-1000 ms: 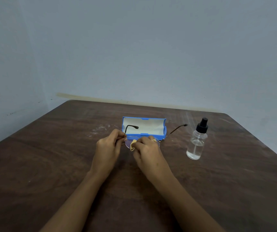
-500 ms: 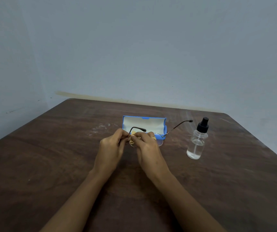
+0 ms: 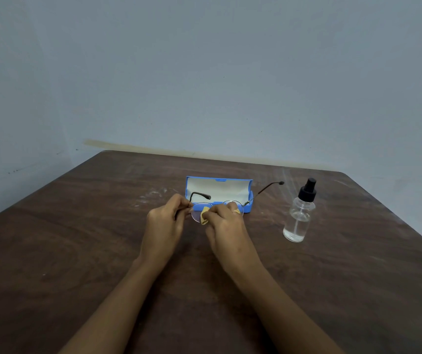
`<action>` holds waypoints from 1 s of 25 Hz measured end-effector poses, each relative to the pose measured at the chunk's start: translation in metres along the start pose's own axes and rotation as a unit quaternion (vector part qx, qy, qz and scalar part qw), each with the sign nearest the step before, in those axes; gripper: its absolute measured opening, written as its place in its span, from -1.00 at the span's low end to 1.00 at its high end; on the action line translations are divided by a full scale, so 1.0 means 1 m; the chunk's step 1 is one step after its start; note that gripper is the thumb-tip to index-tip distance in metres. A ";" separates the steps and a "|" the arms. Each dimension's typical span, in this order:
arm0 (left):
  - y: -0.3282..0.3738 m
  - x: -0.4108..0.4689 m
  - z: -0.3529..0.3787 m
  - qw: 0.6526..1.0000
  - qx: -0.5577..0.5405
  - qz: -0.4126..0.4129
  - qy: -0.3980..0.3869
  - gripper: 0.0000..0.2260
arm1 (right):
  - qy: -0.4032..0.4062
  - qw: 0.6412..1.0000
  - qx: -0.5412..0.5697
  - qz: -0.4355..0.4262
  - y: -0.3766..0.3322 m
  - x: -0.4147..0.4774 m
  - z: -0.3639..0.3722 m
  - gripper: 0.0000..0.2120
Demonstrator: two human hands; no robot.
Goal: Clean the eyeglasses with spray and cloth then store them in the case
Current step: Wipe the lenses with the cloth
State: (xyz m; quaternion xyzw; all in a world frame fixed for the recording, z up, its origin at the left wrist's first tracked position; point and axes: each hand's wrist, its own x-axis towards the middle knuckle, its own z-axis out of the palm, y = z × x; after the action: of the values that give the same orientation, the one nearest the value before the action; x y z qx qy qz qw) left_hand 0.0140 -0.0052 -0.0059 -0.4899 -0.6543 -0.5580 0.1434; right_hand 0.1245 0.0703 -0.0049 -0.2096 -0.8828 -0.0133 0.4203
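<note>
Thin-framed eyeglasses point(image 3: 263, 191) are held above the table's middle, temples unfolded and pointing away from me. My left hand point(image 3: 165, 221) pinches the frame at its left hinge. My right hand point(image 3: 226, 227) presses a small yellow cloth point(image 3: 204, 215) against the left lens. Just behind the hands lies the blue case point(image 3: 218, 187), open, with a pale lining. A clear spray bottle point(image 3: 298, 215) with a black nozzle stands upright to the right, apart from both hands.
The dark wooden table point(image 3: 77, 251) fills the view, with pale smudges left of the case. A grey-blue wall rises directly behind its far edge. The table's right corner lies beyond the bottle.
The hands drew slightly apart, so the left lens and cloth show between them again. The glasses shifted a little, with the cloth rubbing over the left lens.
</note>
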 end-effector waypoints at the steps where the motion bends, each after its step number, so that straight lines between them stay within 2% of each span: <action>1: 0.002 0.000 0.000 1.000 0.002 0.010 -0.004 -0.91 | 0.001 1.000 0.000 0.001 0.000 0.000 0.003 -0.72; 4: 0.004 -0.002 0.000 1.000 0.008 0.024 -0.013 -0.93 | -0.022 0.999 0.041 0.006 -0.001 0.002 0.008 -0.73; 8: 0.000 -0.001 0.001 1.000 -0.009 -0.008 -0.003 -0.92 | -0.051 0.992 0.115 -0.023 -0.003 0.002 -0.002 -0.73; 11: -0.002 0.001 -0.003 1.000 0.000 -0.010 0.019 -0.91 | -0.013 0.989 0.147 0.018 -0.002 0.002 -0.010 -0.73; 13: -0.003 0.003 -0.006 0.999 -0.003 -0.015 0.031 -0.90 | 0.060 0.989 0.124 0.059 0.002 0.001 -0.015 -0.76; 15: -0.004 0.004 -0.008 0.998 -0.012 -0.031 0.044 -0.89 | 0.099 0.991 0.050 0.071 0.006 0.000 -0.020 -0.83; 18: -0.005 0.006 -0.011 0.997 -0.010 -0.050 0.059 -0.93 | 0.071 0.993 -0.080 0.056 0.011 -0.005 -0.021 -0.77; 20: -0.006 0.007 -0.012 0.997 -0.011 -0.060 0.056 -0.94 | 0.059 0.992 -0.103 0.053 0.011 -0.006 -0.019 -0.76; 22: -0.006 0.007 -0.013 0.996 -0.023 -0.070 0.052 -0.93 | 0.068 0.991 -0.110 0.040 0.010 -0.005 -0.018 -0.85; 25: -0.003 0.006 -0.011 0.996 -0.033 -0.079 0.038 -0.93 | 0.042 0.990 -0.132 0.028 0.011 -0.005 -0.013 -0.80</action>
State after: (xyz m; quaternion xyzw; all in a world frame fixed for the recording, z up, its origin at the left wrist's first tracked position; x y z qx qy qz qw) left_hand 0.0051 -0.0113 0.0005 -0.4201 -0.6664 -0.6065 0.1076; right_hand 0.1412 0.0758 -0.0022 -0.2868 -0.8488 -0.1268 0.4258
